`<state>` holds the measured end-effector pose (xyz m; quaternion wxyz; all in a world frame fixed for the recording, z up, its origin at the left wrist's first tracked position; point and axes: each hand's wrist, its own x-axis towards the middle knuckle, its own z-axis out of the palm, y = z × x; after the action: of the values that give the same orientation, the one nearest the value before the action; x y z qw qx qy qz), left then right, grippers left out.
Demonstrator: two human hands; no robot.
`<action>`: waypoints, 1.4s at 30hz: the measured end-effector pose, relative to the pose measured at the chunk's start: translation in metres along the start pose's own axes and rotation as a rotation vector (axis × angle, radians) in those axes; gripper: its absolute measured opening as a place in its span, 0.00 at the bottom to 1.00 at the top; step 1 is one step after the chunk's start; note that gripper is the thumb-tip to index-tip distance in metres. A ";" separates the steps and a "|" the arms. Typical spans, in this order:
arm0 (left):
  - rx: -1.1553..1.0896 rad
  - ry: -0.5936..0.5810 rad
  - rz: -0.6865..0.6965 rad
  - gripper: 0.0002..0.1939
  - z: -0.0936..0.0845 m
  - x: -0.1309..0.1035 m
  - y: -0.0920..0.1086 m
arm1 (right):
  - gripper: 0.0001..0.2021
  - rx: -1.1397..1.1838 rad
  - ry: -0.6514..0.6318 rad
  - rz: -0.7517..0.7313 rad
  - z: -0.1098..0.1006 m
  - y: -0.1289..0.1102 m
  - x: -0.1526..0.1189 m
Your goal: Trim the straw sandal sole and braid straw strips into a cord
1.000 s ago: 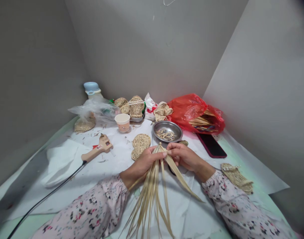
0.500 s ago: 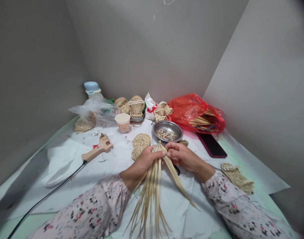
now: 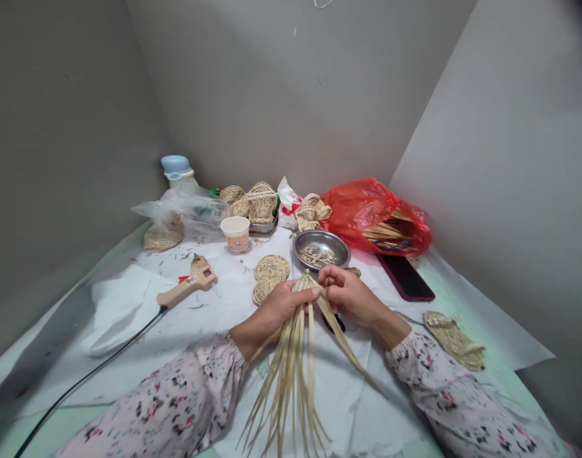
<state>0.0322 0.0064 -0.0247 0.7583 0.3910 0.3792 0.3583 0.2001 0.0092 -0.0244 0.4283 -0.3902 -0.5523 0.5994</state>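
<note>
My left hand (image 3: 277, 310) grips the top of a bundle of pale straw strips (image 3: 291, 362) that fans down toward me over white paper. My right hand (image 3: 350, 294) pinches one wider strip (image 3: 338, 337) at the same top end, holding it apart to the right of the bundle. Both hands meet just in front of a small metal dish (image 3: 322, 249) with straw scraps in it. A figure-eight woven straw piece (image 3: 268, 277) lies flat just left of my left hand.
A glue gun (image 3: 188, 287) with a black cord lies to the left. A paper cup (image 3: 236, 233), woven straw baskets (image 3: 255, 202), a clear plastic bag (image 3: 183, 213), a red bag of straw (image 3: 379, 219), a dark phone (image 3: 405, 278) and another woven piece (image 3: 453, 340) ring the work area. Grey walls enclose the corner.
The right hand has lifted slightly and drawn its strip closer to the bundle; the loose ends have swung a little. The left hand has stayed in place.
</note>
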 end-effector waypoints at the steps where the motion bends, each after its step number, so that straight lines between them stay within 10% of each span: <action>1: 0.005 0.003 -0.001 0.11 0.000 0.000 0.000 | 0.09 -0.004 -0.010 -0.006 0.000 0.000 0.000; 42: 0.066 -0.105 0.094 0.06 -0.001 0.001 -0.002 | 0.16 -0.026 0.037 -0.015 -0.002 0.007 0.000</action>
<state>0.0328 0.0063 -0.0274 0.7463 0.4511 0.3318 0.3598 0.2012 0.0100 -0.0312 0.4379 -0.4027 -0.5547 0.5817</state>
